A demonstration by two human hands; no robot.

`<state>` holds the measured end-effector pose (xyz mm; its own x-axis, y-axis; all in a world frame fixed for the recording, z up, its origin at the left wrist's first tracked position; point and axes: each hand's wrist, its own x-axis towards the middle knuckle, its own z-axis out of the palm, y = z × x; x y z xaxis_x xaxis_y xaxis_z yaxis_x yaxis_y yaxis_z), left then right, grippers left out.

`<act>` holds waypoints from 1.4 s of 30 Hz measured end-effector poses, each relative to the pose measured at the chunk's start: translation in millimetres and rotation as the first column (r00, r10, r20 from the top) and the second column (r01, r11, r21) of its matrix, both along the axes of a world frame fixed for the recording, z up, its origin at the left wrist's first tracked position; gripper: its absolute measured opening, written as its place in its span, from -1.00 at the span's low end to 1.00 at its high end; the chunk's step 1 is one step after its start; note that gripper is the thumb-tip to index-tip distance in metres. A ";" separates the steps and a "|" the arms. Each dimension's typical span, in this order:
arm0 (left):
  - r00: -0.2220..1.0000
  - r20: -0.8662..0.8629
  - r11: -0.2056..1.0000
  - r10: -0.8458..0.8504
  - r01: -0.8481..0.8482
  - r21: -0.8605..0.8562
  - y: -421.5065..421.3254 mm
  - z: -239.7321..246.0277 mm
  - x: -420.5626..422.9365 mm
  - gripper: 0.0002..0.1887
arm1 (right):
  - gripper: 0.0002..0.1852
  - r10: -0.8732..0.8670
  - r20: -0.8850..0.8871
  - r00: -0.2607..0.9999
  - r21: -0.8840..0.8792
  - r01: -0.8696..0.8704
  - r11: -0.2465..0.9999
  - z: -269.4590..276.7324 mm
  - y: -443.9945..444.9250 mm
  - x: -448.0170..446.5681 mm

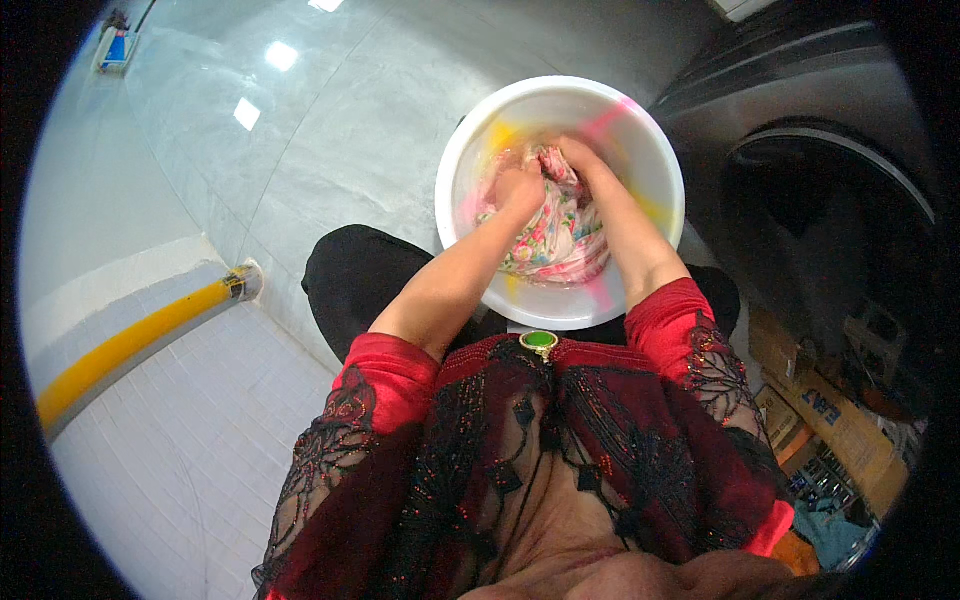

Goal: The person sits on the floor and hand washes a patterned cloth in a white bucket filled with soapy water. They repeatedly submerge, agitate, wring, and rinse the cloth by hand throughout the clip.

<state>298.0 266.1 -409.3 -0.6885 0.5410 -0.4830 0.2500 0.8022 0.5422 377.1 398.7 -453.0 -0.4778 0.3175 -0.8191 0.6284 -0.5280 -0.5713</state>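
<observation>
A round white plastic basin (559, 313) with pink and yellow patches stands on the floor between my knees. Wet cloth with a floral print (551, 240) lies bunched in water inside it. My left hand (521, 187) is closed on a fold of this cloth near the basin's middle. Just to its right, my right hand (574, 154) grips another part, a pink and white fold, its fingers partly hidden by the cloth and water. Both forearms reach in over the near rim, the sleeves pushed up to the elbows.
A dark front-loading appliance with a round door (825, 180) stands close on the right. Cardboard boxes (840, 412) and a blue cloth (832, 532) lie at the lower right. A yellow pipe (135, 352) runs along the tiled wall at left. Grey floor (337, 150) extends beyond the basin.
</observation>
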 end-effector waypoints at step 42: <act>0.989 0.085 0.978 0.124 -0.107 -0.181 14.4 38.6 -2.4 -0.40 | -0.49 -0.184 -0.217 0.959 0.000 0.189 0.982 34.0 -3.2 -4.4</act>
<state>295.5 280.5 -370.7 -0.6878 0.3619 -0.6293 0.1046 0.9072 0.4074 372.7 395.6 -419.0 -0.5726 0.4335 -0.6959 0.3813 -0.6106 -0.6941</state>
